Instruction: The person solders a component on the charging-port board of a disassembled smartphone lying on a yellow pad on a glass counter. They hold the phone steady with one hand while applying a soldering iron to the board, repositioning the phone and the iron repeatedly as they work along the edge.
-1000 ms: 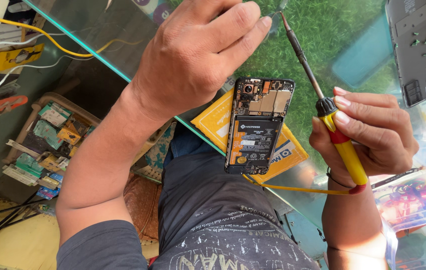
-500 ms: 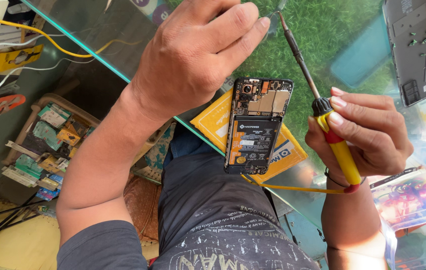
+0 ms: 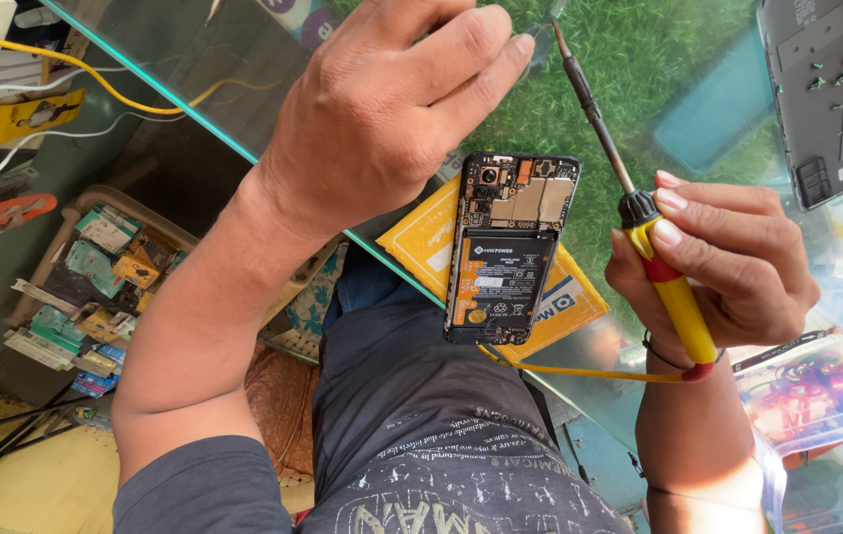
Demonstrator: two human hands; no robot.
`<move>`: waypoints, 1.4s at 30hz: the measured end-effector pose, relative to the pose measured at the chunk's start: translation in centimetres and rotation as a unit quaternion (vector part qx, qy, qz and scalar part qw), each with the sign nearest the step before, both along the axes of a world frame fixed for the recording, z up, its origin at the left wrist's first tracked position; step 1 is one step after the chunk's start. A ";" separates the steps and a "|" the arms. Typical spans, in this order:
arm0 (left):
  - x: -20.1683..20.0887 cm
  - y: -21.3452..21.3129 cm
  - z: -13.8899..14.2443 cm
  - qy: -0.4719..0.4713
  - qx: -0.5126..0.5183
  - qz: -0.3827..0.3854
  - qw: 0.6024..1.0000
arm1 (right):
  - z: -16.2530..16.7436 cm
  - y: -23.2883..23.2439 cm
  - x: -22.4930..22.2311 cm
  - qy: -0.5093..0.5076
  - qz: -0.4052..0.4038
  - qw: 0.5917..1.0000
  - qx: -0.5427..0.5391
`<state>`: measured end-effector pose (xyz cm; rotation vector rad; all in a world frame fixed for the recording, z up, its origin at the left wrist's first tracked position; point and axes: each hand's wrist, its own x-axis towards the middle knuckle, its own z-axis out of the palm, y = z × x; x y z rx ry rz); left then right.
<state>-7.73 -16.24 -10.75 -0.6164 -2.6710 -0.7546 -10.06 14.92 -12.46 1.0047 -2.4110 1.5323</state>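
An opened phone (image 3: 511,247) with its back off lies on the glass counter (image 3: 243,148), its battery and circuit board showing. My right hand (image 3: 728,267) grips a soldering iron (image 3: 674,297) by its yellow and red handle, the metal tip pointing up and away, past the phone's top right corner. My left hand (image 3: 382,109) hovers above and to the left of the phone. Its fingers are curled together near the iron's tip, and I cannot see whether they pinch anything.
A yellow packet (image 3: 421,242) lies under the phone. The iron's yellow cord (image 3: 590,373) runs along the counter edge. A grey phone back cover (image 3: 827,89) with small screws lies at top right, a plastic bag (image 3: 817,396) at right. A tray of small parts packets (image 3: 95,287) sits below left.
My right hand and the soldering iron have edged slightly left. My left hand and the phone stay where they were.
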 end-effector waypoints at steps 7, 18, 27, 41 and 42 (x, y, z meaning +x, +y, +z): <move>0.1 0.1 0.0 -0.001 0.002 0.002 1.000 | 0.2 0.0 0.2 -0.009 -0.002 1.000 -0.008; 0.1 0.1 0.1 0.000 0.008 0.003 1.000 | 0.3 0.0 0.0 0.001 0.008 1.000 0.009; 0.1 0.0 -0.1 0.004 0.000 0.003 1.000 | 0.1 0.0 0.0 -0.001 0.010 1.000 0.000; 0.2 -0.1 0.0 0.000 0.003 0.001 1.000 | 0.5 -0.4 -0.3 0.011 0.034 0.999 0.014; 0.2 -0.1 0.0 0.000 0.004 0.001 1.000 | 0.5 -0.5 -0.3 0.012 0.036 0.999 0.014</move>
